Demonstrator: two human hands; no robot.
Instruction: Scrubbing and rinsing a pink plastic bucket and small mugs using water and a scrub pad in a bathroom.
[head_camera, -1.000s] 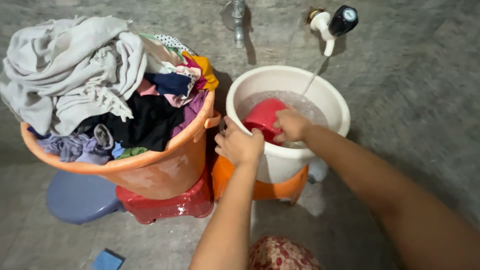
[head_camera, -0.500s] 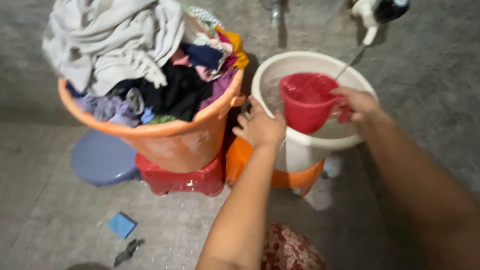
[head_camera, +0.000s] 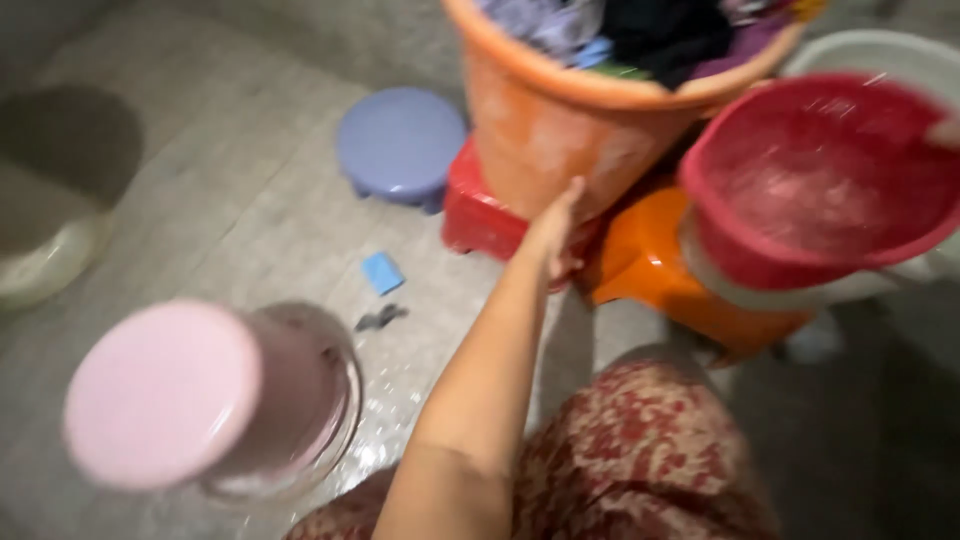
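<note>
- A wet, grey tiled floor runs under everything, with a grey wall behind; the view is blurred.
- The left hand reaches forward with fingers stretched out flat, gripping nothing, its fingertips against or just at the side of the orange tub.
- That tub is heaped with mixed laundry and sits on a red stool.
- The right hand shows only as a sliver at the frame's right edge, at the rim of the red scoop bowl; it seems to hold that rim, but I cannot tell the grip for sure.
- The red bowl, water glinting inside, hangs over a white bucket that stands on an orange stool.
- A blue round stool stands just left of the red one.
- A small blue square and a dark scrap lie on the floor.
- A pink lidded pail stands at lower left.
- A red patterned garment covers the person's knee.
</note>
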